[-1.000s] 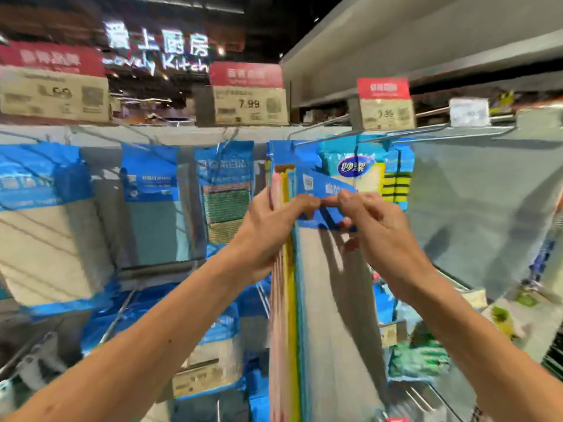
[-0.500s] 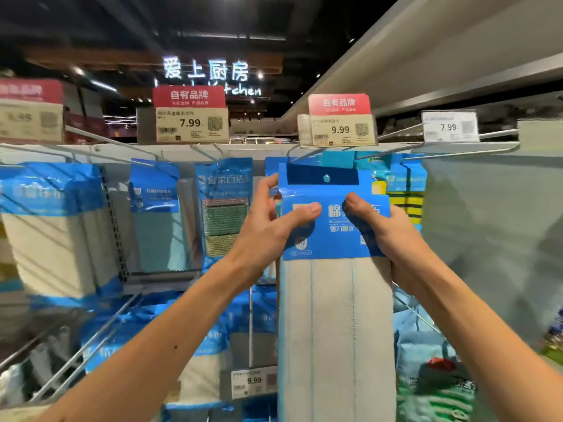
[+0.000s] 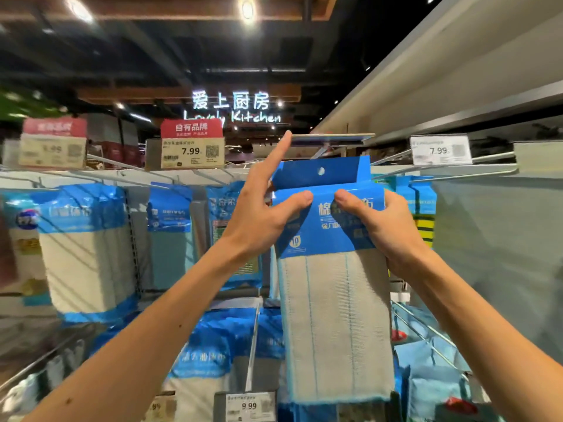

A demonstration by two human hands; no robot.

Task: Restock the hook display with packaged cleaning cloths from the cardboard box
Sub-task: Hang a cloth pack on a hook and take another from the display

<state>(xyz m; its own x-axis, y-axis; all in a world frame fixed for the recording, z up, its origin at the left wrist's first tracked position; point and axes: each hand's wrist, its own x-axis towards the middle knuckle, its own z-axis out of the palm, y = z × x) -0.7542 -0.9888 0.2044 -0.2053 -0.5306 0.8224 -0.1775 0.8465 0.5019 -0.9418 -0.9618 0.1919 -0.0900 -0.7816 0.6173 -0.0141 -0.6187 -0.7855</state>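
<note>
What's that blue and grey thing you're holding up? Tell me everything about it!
It is a flat pack of pale grey woven cleaning cloth with thin blue stripes and a blue edge. A blue card header folds over its top. The header is printed with white characters and has a small round hanging hole. The pack is held upright in the air, and nothing passes through the hole. The left hand and right hand pinch the header, thumbs in front.

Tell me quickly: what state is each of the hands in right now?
Left hand: pinches the pack, index finger raised to the flipped-up tag.
Right hand: grips the pack's blue header.
</note>
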